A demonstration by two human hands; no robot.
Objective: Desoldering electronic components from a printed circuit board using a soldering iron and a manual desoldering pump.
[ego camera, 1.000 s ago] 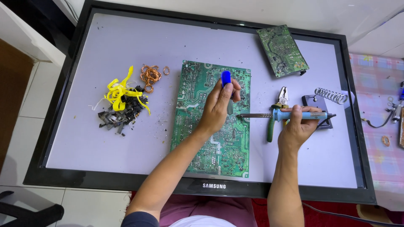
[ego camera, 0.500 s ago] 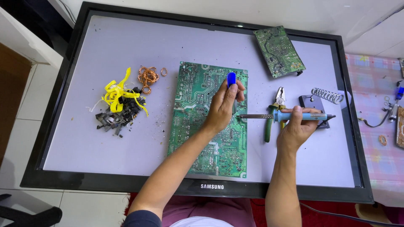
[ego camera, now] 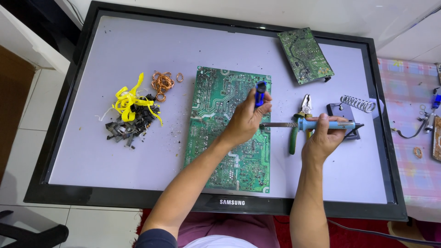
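Note:
A large green circuit board (ego camera: 216, 115) lies flat on a pale screen panel (ego camera: 92, 151) with a black frame. My left hand (ego camera: 245, 120) rests over the board's right side and grips a small tool with a blue handle (ego camera: 260, 92), held upright. My right hand (ego camera: 324, 138) holds a light-blue soldering iron (ego camera: 321, 124) level, its metal tip (ego camera: 275, 125) pointing left toward my left hand at the board's right edge.
A smaller green board (ego camera: 305, 55) lies at the upper right. Green-handled pliers (ego camera: 298, 124) and a coiled wire iron stand (ego camera: 356, 104) sit by my right hand. Yellow strips, dark scraps (ego camera: 131, 115) and copper coils (ego camera: 163, 82) are heaped at left. A checked cloth (ego camera: 413, 115) with small tools lies right.
The view has shifted slightly. Both hands stay in nearly the same pose, with the iron's tip still at the board's right edge by my left hand.

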